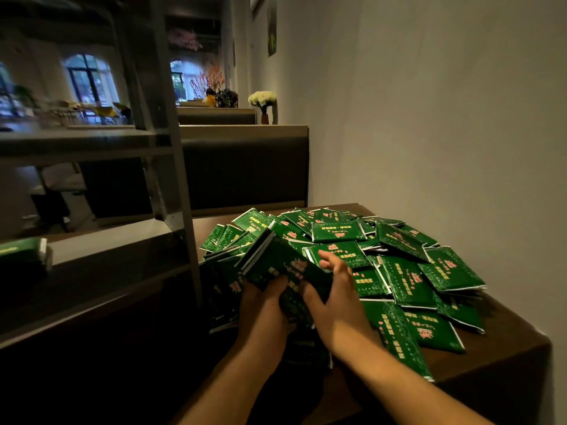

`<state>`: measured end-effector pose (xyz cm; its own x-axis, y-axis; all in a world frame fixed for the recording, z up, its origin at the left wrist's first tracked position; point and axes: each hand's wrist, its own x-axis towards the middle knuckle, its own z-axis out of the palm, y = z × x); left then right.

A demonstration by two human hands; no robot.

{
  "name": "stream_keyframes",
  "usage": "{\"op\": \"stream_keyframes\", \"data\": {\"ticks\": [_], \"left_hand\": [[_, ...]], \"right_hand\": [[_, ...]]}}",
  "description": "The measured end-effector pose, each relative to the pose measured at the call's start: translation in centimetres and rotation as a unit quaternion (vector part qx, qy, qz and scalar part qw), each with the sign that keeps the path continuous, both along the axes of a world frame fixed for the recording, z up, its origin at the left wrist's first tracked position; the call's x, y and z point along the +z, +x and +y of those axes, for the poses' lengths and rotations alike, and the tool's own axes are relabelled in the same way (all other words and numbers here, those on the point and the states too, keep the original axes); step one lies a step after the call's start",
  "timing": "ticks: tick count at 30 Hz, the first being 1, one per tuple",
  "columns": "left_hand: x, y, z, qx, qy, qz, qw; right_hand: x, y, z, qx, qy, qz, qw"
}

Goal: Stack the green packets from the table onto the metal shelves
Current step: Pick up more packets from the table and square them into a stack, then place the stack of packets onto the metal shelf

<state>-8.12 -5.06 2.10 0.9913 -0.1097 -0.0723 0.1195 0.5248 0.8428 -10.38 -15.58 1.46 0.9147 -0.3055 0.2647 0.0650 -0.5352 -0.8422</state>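
Both hands clamped on one bundle (276,262) of green packets, lifted just above the near-left edge of the heap (368,256) on the worktop (506,342). Left hand (264,305) underneath at the near end, fingers curled up round the lower edge; right hand (334,299) along the right flank, fingers (329,262) curled over the top face and partly spread. Long axis of the bundle running from the hands up and away to the left, far end tilted upward, so already aimed toward the shelves (107,253). Shelves to the left, just beside the worktop, with a small stack (26,251) already lying at the left of the nearer tier. Left hand nearer the shelves, so probably best placed to lead a sideways carry, with the right steadying. Bundle edges look uneven; may splay if the grip loosens.
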Motion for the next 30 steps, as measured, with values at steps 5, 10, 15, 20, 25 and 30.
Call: {"op": "stream_keyframes", "data": {"ticks": [5,10,15,20,25,30], "left_hand": [[3.1,-1.6,1.1,-0.007,-0.046,0.099,0.994],[5.8,-2.7,4.7,0.045,-0.040,0.117,0.991],[7.8,-4.0,10.5,0.142,-0.009,0.155,0.978],[8.5,-4.9,15.6,0.238,-0.044,0.108,0.964],[8.2,-5.2,20.4,0.344,-0.064,0.072,0.934],[8.0,-6.2,23.2,0.343,-0.065,0.076,0.934]], "right_hand": [[1.6,-0.2,1.5,0.014,0.111,-0.087,0.990],[3.2,-0.4,4.2,0.087,0.119,-0.121,0.982],[4.9,-0.3,9.3,0.198,0.095,-0.118,0.968],[6.3,2.0,15.9,0.263,0.098,-0.064,0.958],[8.2,5.8,21.7,0.360,0.082,0.043,0.928],[9.5,8.4,25.8,0.406,-0.023,0.090,0.909]]}}
